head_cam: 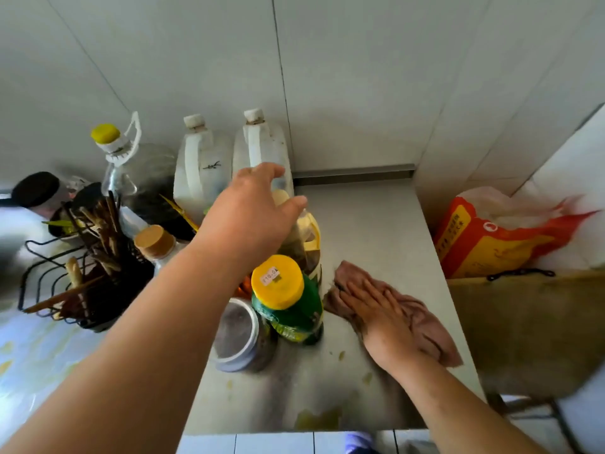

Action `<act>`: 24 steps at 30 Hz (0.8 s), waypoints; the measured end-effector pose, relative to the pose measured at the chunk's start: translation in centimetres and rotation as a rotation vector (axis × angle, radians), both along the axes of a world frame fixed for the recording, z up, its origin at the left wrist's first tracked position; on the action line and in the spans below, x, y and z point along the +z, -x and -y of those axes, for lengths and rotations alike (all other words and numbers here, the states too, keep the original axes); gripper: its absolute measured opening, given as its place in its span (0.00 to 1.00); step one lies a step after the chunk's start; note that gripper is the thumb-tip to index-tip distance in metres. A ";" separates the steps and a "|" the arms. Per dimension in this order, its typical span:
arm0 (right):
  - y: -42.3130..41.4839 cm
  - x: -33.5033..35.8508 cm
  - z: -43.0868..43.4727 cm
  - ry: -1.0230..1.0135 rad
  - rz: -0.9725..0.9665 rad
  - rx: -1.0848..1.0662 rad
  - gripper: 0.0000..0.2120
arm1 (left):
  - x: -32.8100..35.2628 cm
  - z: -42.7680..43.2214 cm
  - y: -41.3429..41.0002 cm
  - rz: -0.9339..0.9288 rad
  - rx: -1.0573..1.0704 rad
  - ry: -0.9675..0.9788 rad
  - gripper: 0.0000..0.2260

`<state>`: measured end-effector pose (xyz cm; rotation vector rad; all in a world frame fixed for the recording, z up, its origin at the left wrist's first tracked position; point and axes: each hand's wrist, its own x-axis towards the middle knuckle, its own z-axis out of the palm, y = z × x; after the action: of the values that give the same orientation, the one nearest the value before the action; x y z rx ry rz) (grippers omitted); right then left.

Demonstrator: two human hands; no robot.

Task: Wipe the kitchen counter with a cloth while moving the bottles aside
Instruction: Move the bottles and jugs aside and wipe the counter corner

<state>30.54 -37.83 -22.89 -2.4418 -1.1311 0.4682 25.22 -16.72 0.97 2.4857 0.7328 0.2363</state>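
2 bare arms [137, 339]; left hand [252, 204], right hand [376, 317] bare; purple-blue footwear [358, 442], blurred.

Two white jugs [199, 173] [258, 145], one cloth [425, 326] — one jar [235, 332].

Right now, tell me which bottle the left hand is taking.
The yellow-handled bottle just behind the green bottle: the left hand curls over its pale cap, and no hand is on the others.

Chopstick rack [95, 257] far left; orange sack [484, 237] right.
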 end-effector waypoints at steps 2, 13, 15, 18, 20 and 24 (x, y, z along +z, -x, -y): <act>1.4 0.0 0.6 -0.029 0.017 -0.020 0.23 | 0.6 -0.1 0.7 0.092 0.020 -0.021 0.23; 5.1 -1.4 3.8 0.336 0.125 -0.462 0.32 | 2.1 -0.3 8.7 0.389 0.013 -0.035 0.16; 7.0 -1.5 2.8 0.311 0.143 -0.405 0.32 | 2.2 -0.3 9.8 0.390 0.003 -0.038 0.14; 10.5 -1.6 1.4 0.281 0.175 -0.352 0.34 | 2.3 -0.2 11.2 0.390 -0.016 -0.028 0.14; 12.8 -1.6 0.4 0.293 0.161 -0.361 0.32 | 2.3 0.0 12.0 0.394 -0.030 -0.024 0.13; 17.1 -0.9 -2.0 0.210 0.105 -0.450 0.29 | 2.2 0.5 12.8 0.401 -0.056 -0.033 0.13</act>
<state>13.46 -35.83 -23.75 -2.8227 -0.5570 0.3314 12.42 -17.21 3.15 2.3762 0.4931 0.7056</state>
